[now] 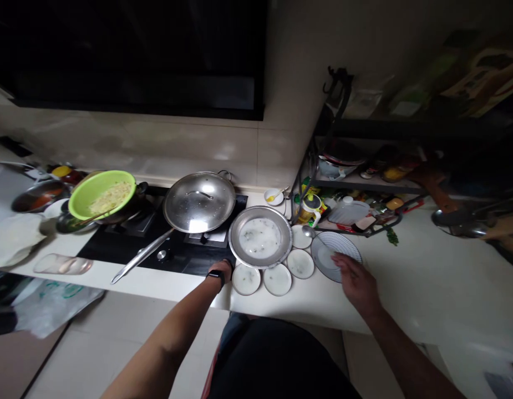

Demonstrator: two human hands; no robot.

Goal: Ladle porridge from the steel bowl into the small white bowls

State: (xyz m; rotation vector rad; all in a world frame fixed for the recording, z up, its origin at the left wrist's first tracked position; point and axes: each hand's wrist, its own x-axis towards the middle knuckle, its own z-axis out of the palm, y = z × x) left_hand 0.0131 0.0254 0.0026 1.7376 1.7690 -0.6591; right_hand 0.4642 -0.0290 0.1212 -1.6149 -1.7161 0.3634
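My right hand (359,281) is closed on the handle of a metal spoon (308,231), held over a patterned plate (351,244). The spoon's bowl points left, above a small white dish. At the front right corner of the black stove (140,253) is my left hand (225,269), with a dark watch on its wrist; its fingers are mostly hidden. Just beyond it stands a wide metal basin (235,237) with milky white liquid and dark bits inside. Several small dishes, such as this near one (246,279), hold a whitish content around the basin's front and right.
A lidded frying pan (193,210) sits on the stove, its long handle jutting over the counter edge. Left of it is a green bowl (78,200) of shredded food. A drinking glass (64,264) lies near the edge. A dark rack (364,185) holds jars at the right.
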